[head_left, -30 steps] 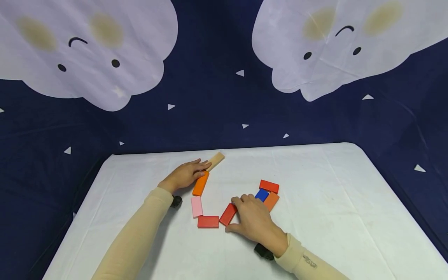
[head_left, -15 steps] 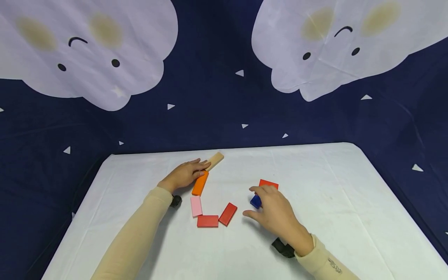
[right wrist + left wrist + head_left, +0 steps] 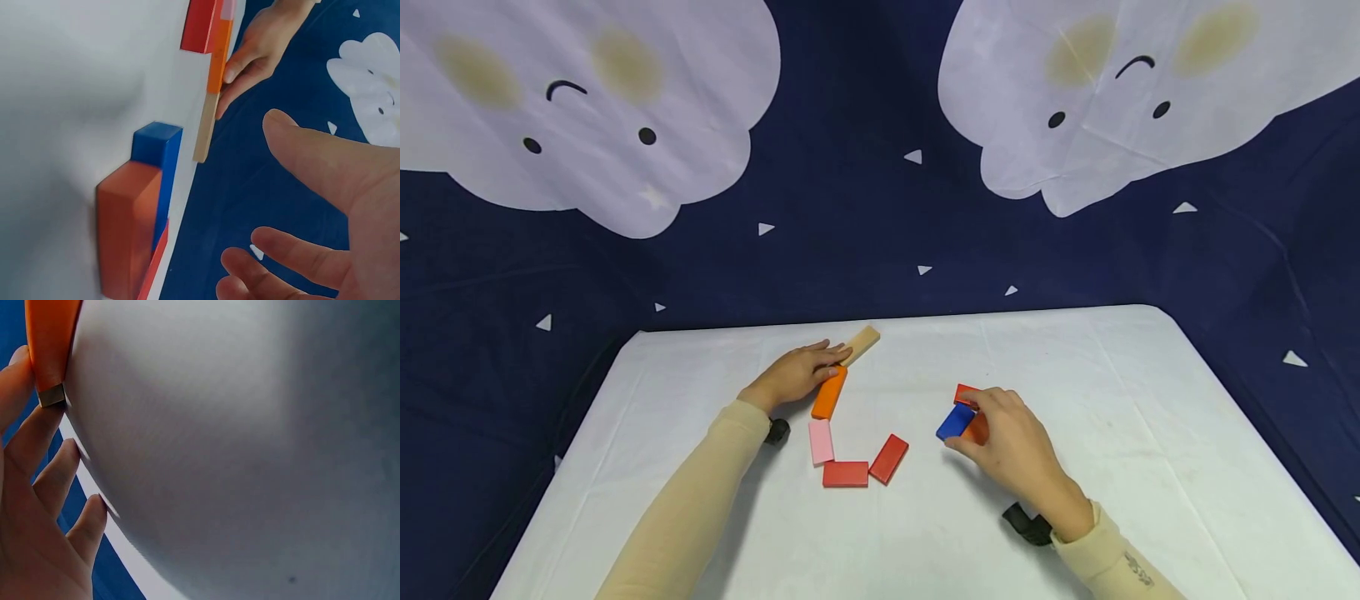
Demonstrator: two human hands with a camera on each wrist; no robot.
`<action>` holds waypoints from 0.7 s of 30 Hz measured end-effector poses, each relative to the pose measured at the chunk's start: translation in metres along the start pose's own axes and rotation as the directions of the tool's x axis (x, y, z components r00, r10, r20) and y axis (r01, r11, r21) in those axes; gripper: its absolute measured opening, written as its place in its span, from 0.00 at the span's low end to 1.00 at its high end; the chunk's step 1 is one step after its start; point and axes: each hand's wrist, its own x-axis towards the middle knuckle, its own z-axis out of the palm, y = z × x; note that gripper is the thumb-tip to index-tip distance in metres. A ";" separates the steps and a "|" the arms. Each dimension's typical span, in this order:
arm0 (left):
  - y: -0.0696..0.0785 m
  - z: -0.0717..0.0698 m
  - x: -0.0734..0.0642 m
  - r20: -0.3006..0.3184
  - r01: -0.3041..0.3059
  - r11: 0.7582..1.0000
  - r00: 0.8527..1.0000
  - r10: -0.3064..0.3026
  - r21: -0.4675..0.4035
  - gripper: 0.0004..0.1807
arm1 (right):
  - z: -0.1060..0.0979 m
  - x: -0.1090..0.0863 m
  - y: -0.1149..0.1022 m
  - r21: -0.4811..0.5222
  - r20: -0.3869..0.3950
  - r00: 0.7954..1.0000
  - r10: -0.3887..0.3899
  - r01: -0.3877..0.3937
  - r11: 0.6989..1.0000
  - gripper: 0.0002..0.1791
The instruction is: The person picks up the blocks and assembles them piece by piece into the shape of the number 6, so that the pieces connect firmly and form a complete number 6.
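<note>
My left hand (image 3: 793,375) lies with extended fingers over the meeting ends of a plain wooden block (image 3: 864,342) and an orange block (image 3: 830,395). In the left wrist view its fingers (image 3: 57,472) are spread close to the end of the orange block (image 3: 51,344). On the other side, my right hand (image 3: 1013,442) is over a cluster of a blue block (image 3: 955,422), a darker orange block (image 3: 976,429) and a red block (image 3: 963,393), the last two partly covered. The right wrist view shows its thumb (image 3: 306,153) and fingers apart, with nothing between them.
A pink block (image 3: 822,442), a red block (image 3: 846,474) and a slanted red block (image 3: 889,459) continue the curved row from the orange one. All lie on a white-covered table (image 3: 1112,400). Behind its far edge hangs a dark blue cloth (image 3: 850,192) with cloud prints.
My right hand has moved right, away from the slanted red block to the blue and orange cluster. The slanted red block stays behind, uncovered. My left hand has kept its place.
</note>
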 end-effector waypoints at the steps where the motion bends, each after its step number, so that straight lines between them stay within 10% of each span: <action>1: 0.000 0.000 0.000 -0.002 -0.005 1.000 1.000 0.005 -0.001 0.26 | 0.000 0.000 0.001 -0.002 -0.004 1.000 0.000 0.000 1.000 0.35; 21: 0.001 -0.001 0.000 -0.002 -0.015 1.000 1.000 0.015 -0.003 0.25 | 0.010 0.007 0.016 -0.076 0.019 0.999 0.026 -0.024 0.997 0.35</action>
